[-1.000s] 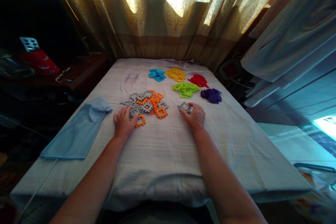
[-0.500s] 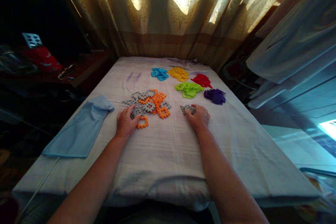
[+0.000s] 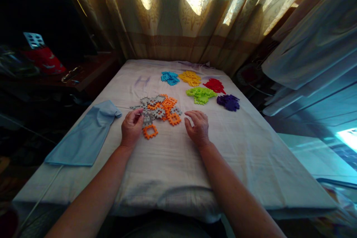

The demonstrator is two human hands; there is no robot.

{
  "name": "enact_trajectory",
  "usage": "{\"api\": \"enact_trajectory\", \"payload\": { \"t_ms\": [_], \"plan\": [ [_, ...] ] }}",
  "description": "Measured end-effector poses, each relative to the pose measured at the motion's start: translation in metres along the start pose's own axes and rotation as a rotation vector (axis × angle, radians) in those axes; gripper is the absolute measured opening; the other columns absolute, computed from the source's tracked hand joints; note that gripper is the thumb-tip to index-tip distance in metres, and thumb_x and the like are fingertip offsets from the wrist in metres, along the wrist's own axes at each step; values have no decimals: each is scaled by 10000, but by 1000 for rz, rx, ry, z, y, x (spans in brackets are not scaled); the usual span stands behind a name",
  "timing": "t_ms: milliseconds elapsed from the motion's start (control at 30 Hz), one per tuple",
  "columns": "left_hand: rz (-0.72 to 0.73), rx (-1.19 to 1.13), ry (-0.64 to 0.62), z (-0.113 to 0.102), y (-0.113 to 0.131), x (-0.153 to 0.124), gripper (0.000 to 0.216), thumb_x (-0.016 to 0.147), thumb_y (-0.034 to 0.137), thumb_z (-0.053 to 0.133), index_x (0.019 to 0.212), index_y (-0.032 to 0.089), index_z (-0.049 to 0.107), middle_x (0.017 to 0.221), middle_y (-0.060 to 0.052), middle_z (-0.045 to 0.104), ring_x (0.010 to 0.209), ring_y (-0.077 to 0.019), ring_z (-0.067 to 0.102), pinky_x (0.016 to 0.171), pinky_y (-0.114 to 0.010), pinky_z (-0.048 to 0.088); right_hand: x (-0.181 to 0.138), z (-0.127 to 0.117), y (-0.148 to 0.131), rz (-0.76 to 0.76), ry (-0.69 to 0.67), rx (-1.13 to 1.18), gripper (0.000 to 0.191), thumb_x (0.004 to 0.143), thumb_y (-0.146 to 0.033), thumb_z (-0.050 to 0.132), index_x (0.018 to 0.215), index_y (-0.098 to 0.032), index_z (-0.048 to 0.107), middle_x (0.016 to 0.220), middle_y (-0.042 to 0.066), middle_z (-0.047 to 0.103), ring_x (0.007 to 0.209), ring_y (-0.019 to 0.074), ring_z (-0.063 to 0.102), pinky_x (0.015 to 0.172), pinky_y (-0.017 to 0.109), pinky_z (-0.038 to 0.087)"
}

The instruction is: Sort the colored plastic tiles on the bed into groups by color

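By the grey-orange pile, the right hand curves open, empty, the left hand nearly closed, its hold unclear

I watch the right hand slide toward nine o'clock, nearer the gray-and-orange pile; its gray pieces slip from view. The left hand draws its fingers in; the orange frame shifts slightly toward six o'clock.

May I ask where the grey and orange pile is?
In the head view, the pile lies mostly left of centre, between the left hand and right hand.
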State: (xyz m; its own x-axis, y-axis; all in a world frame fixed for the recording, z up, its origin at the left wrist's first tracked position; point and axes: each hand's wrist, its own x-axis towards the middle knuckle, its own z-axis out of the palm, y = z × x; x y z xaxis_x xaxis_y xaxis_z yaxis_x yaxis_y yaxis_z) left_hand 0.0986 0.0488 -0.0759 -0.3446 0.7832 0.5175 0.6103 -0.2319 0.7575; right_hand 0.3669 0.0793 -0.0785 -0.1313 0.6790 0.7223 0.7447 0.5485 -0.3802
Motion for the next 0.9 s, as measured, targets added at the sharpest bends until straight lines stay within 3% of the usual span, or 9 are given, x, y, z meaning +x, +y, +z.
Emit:
{"api": "enact_trajectory", "payload": {
  "t_ms": [300,433,567,733,900],
  "plan": [
    [195,-40,-155,17,26,-21,234,893,243,542,1094,215,659,1041,-38,709,937,-153,676,852,-285,561,-7,19,-34,-26,-200,199,277,886,-306,610,1142,-220,671,917,47,754,875,195,676,871,341,497],
    [287,-32,-211,21,28,-25,216,894,221,539,1077,214,655,1039,-42,715,964,-162,676,887,-300,556,-10,22,-39,3,-262,292,215,879,-300,611,1054,-216,705,866,44,750,817,180,682,819,312,512],
    [310,-26,-237,23,28,-25,218,908,236,521,1085,215,647,1048,-47,713,967,-162,674,887,-306,556,-10,24,-44,124,-290,393,168,861,-306,589,927,-220,717,808,25,736,714,150,660,733,269,519],
    [264,66,-200,16,18,-16,280,902,313,535,1140,213,643,1141,-61,696,1076,-191,645,976,-347,516,-1,15,-26,356,-148,457,240,817,-409,578,840,-198,691,731,22,712,628,149,632,654,266,516],
    [60,255,-156,-12,-10,5,300,858,342,532,1073,209,694,1088,-55,730,1042,-223,656,977,-360,498,6,-8,28,582,40,334,377,754,-508,578,908,-183,691,708,34,705,623,173,631,639,295,512]
  ]
}}
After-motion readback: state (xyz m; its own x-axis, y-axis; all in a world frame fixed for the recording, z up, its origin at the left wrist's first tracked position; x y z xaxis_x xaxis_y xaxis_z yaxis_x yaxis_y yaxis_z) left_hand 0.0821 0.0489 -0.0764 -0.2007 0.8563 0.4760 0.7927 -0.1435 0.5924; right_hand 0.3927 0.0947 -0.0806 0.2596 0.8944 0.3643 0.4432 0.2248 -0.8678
